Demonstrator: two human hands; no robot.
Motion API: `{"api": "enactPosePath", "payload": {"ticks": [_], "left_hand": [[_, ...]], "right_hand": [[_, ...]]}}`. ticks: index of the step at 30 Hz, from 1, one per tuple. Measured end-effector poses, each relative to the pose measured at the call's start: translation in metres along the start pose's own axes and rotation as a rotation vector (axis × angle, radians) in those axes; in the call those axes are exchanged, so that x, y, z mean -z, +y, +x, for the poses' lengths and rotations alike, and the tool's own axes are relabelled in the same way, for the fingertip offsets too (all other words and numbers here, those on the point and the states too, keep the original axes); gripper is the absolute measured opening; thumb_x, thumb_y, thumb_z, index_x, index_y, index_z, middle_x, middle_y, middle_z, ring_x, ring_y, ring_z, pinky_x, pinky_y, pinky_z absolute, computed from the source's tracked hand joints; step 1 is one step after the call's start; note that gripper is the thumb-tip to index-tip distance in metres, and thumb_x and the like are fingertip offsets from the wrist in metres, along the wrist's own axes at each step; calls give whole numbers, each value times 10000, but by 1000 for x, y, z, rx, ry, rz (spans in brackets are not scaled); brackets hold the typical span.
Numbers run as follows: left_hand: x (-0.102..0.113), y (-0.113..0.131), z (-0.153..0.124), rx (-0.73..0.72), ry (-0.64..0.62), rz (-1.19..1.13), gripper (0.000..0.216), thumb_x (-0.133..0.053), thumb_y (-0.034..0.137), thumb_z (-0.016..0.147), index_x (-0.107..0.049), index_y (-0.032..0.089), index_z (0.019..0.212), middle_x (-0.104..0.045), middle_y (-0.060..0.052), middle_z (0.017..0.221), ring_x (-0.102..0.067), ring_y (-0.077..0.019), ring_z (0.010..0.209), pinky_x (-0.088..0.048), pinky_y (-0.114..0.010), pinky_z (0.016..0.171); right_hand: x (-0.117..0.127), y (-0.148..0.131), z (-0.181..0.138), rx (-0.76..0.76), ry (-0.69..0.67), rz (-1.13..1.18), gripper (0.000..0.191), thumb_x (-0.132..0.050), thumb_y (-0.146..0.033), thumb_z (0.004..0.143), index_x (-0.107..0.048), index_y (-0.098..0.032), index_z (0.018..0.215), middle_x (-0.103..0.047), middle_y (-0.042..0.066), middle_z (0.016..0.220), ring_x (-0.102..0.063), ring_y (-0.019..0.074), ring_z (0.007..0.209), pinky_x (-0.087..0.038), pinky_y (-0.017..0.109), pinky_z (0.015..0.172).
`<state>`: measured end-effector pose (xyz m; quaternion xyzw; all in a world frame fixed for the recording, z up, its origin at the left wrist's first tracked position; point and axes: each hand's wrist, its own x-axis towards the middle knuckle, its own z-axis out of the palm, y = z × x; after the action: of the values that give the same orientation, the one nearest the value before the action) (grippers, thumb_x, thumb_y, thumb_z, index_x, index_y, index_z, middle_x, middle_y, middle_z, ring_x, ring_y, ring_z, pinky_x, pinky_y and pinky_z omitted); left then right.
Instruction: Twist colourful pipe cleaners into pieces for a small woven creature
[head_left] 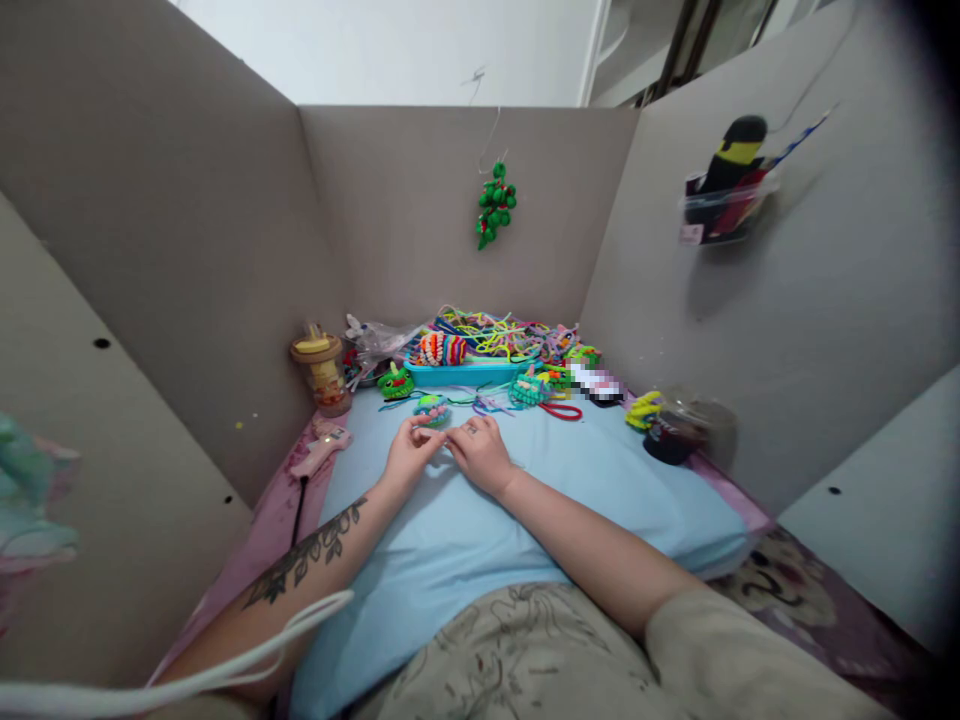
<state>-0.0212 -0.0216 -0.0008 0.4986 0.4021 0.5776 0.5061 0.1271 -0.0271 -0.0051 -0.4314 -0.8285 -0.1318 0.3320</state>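
Just beyond the fingers of my left hand (411, 446) is a small teal, yellow and pink crocheted piece (431, 408). It touches or nearly touches those fingers; whether they hold it I cannot tell. My left hand is closed in a pinch. My right hand (484, 455), with a dark mark on one finger, is also closed, its fingertips meeting the left ones. Anything pinched between them is too small to make out. Both hands are over a light blue cloth-covered surface (585, 500).
Behind my hands stands a blue tray (472, 375) heaped with colourful yarn (495, 335). Around it lie a green crocheted figure (395, 382), a teal one (529, 389) and a phone (596, 382). A lidded cup (322, 370) stands left, a dark jar (670, 435) right. Grey panels surround the surface.
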Motion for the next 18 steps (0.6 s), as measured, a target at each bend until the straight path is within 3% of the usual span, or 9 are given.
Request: {"api": "enactPosePath", "payload": {"ticks": [5, 9, 15, 18], "left_hand": [[14, -2, 10, -43, 207, -22, 473, -726, 333, 580, -477, 179, 951, -603, 24, 678, -578, -111, 625, -415, -210, 580], [25, -3, 17, -18, 335, -128, 484, -723, 343, 573, -467, 193, 955, -601, 23, 716, -579, -97, 639, -423, -200, 603], [14, 3, 11, 97, 129, -219, 463, -770, 321, 520, -556, 148, 892, -651, -40, 783, -602, -134, 711, -448, -238, 656], [11, 5, 8, 148, 88, -258, 396, -770, 299, 534, -586, 130, 841, -660, -60, 811, -606, -137, 722, -463, -259, 696]], "right_hand": [[-5, 6, -1, -91, -37, 58, 305, -550, -297, 818, -524, -177, 1097, -636, 66, 883, -516, 206, 871, -327, 328, 806], [-9, 13, -2, -143, -116, 81, 140, -486, -222, 848, -570, -194, 956, -638, 46, 834, -557, 171, 780, -363, 268, 710], [-7, 3, -3, -92, -56, 120, 96, -471, -217, 854, -557, -193, 887, -603, 35, 824, -546, 153, 786, -382, 235, 707], [-6, -1, -3, -60, -44, 122, 102, -467, -227, 856, -554, -197, 901, -599, 35, 821, -547, 150, 781, -385, 232, 703]]}}
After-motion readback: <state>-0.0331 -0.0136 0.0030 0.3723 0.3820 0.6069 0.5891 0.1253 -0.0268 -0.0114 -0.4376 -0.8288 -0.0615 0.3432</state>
